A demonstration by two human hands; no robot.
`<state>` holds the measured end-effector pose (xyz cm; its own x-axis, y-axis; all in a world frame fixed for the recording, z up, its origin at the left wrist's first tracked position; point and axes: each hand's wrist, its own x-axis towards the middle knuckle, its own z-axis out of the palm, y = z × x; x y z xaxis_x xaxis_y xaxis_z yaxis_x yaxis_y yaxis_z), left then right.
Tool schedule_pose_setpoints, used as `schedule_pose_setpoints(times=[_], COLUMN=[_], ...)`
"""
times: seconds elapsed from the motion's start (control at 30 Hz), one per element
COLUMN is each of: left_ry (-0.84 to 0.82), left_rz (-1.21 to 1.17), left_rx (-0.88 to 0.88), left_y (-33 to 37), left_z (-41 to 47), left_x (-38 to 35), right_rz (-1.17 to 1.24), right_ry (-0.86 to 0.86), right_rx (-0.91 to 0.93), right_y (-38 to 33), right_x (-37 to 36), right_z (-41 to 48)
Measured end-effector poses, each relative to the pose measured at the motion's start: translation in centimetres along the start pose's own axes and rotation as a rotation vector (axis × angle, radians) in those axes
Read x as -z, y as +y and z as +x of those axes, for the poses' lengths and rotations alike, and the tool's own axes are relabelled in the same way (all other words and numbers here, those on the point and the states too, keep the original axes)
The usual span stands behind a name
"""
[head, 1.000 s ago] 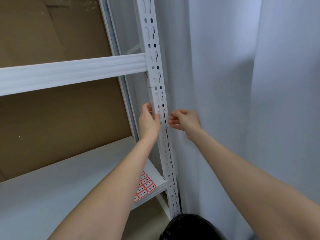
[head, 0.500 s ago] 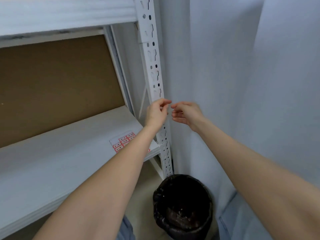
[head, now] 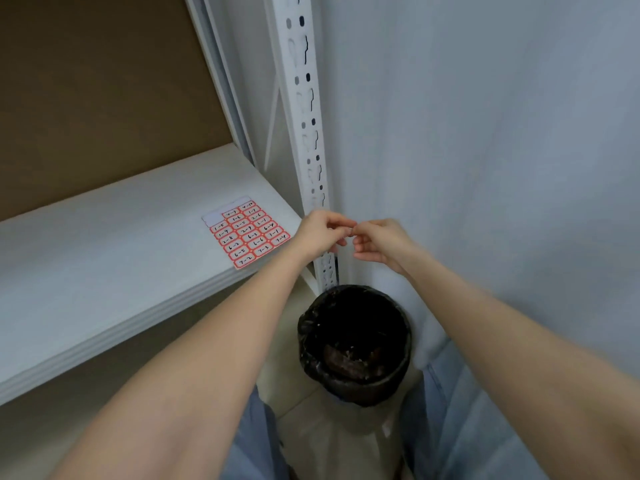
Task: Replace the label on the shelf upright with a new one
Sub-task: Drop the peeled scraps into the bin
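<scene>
The white perforated shelf upright (head: 304, 109) runs down the middle of the view. My left hand (head: 320, 230) and my right hand (head: 377, 240) meet fingertip to fingertip in front of its lower part, above the bin. Both pinch something tiny and pale between their fingertips, probably the old label (head: 350, 231); it is too small to make out. A sheet of red-bordered labels (head: 247, 232) with handwritten numbers lies on the white shelf board (head: 104, 244), left of my hands. Its top left corner is bare.
A black bin (head: 353, 344) lined with a dark bag stands on the floor right below my hands. A grey curtain (head: 485, 150) hangs to the right of the upright. Brown board (head: 86, 88) backs the shelf.
My hands have come away from the upright and lowered until they are over the bin, fingertips pinched together. The view has tilted down, showing the bin and the whole label sheet.
</scene>
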<state>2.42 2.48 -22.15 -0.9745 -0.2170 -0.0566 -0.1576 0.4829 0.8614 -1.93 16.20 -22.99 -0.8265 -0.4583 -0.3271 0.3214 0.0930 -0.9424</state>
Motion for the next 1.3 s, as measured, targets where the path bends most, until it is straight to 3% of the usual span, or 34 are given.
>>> schedule_pose_setpoints(times=[0.47,1.3], left_ry=[0.072,0.003], left_rz=[-0.085,-0.116], left_rx=[0.145,0.288], left_y=[-3.7,-5.0], left_z=[0.0,0.1], left_x=[-2.4,-3.3], right_rz=[0.243,0.149], right_ry=[-0.098,-0.077], right_rx=[-0.182,-0.196], right_y=[3.9,4.4], right_x=[0.4,0.4], right_z=[0.8,1.2])
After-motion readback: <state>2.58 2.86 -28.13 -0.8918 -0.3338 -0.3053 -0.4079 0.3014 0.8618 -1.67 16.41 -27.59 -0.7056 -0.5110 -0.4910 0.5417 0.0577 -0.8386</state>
